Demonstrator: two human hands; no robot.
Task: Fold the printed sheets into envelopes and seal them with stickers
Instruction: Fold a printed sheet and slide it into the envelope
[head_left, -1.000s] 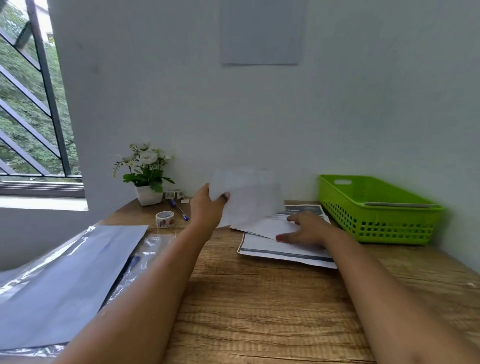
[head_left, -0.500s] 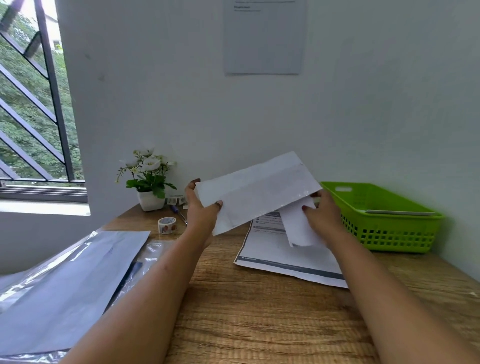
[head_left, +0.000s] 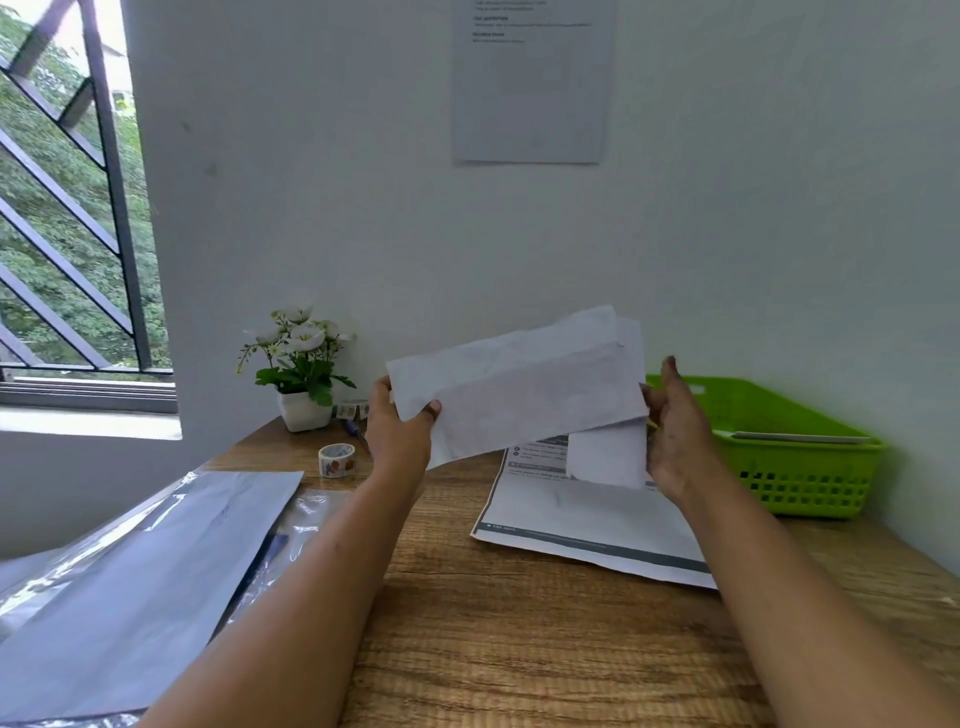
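Head cam, only view here. Both hands are up above the desk (head_left: 519, 649) with paper between them. The left hand (head_left: 402, 441) pinches the lower left corner of a white envelope (head_left: 514, 384), thumb on the near face and the fingers curled behind it. The envelope is off the desk and tilted, its right end higher than its left.

A folded sheet (head_left: 608, 457) stands upright behind the envelope's right end, poking out a bit above it and a lot more below. The right hand (head_left: 680, 436) grips that sheet by its right edge, thumb at the paper and fingers pointing mostly up. How the fingers sit behind the paper I can't tell. Whether the sheet is actually inside the envelope or just behind it, also can't tell.

Right below, flat on the desk, lie more printed sheets (head_left: 582, 525). A green basket (head_left: 795, 457) sits just beside them on the right, against the wall.

Over on the left there's a roll of sticker tape (head_left: 336, 460), a pen (head_left: 353, 428) beside it, and a small pot of white flowers (head_left: 304, 364) in the corner. A clear plastic sleeve (head_left: 140, 561) with paper in it covers the near left of the desk. A notice (head_left: 530, 93) hangs on the wall, and a barred window (head_left: 62, 208) is on the far left.
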